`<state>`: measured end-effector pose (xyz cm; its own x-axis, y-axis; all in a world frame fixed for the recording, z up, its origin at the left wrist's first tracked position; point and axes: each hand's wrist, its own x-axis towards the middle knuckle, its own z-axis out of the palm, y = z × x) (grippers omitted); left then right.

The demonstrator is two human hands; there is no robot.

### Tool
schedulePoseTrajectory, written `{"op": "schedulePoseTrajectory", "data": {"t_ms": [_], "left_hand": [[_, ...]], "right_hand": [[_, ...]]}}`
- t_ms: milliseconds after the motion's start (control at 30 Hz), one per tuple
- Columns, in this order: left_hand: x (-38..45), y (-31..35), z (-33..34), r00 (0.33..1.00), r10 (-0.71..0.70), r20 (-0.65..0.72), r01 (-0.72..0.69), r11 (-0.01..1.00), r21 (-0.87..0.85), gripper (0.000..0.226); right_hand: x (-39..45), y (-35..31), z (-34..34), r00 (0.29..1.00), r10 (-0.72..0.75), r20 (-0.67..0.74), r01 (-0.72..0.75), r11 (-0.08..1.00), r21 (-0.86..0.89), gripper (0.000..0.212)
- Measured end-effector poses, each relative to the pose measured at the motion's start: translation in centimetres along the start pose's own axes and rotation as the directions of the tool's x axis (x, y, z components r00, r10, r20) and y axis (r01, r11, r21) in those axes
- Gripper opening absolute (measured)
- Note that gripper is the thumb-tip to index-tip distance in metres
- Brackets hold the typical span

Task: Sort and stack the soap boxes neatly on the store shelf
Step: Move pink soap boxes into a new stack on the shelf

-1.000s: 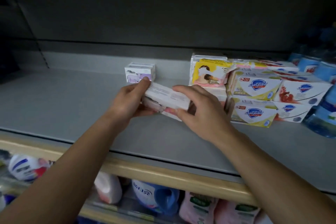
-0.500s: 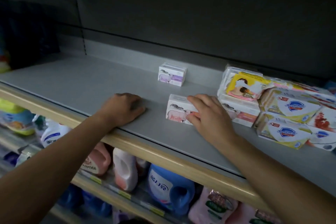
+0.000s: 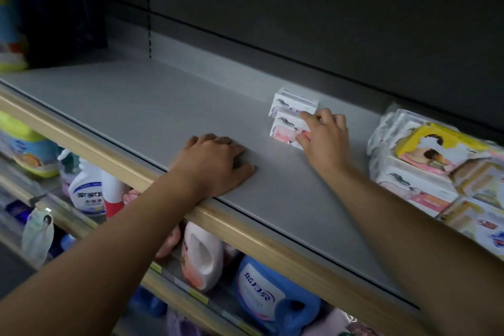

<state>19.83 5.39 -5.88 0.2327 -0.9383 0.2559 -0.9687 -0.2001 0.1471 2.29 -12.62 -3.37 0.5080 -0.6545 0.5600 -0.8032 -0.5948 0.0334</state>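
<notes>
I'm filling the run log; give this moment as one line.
right hand grips pink soap box against purple soap box | left hand rests on shelf | stacking not done

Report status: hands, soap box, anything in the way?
Right hand grips pink soap box, against purple box. Left hand flat on shelf. Nothing blocking.

Left hand flat, palm down, right hand fingers curled, pinching

lower shelf: white jug; blue jug; spray bottle, possibly cleaner
</notes>
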Motion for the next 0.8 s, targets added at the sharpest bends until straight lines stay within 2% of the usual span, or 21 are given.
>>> {"op": "schedulePoseTrajectory", "data": {"t_ms": [400, 800], "left_hand": [[0.2, -0.1, 0.0, 1.000, -0.001, 0.001, 0.001, 1.000, -0.006, 0.070], [0.2, -0.2, 0.1, 1.000, 0.010, -0.002, -0.010, 1.000, -0.005, 0.064]], "right_hand": [[5.3, -0.6, 3.7, 0.999, 0.035, -0.006, -0.035, 0.999, 0.011, 0.047], [6.1, -0.7, 4.0, 0.999, 0.051, 0.005, -0.051, 0.998, -0.042, 0.047]]}}
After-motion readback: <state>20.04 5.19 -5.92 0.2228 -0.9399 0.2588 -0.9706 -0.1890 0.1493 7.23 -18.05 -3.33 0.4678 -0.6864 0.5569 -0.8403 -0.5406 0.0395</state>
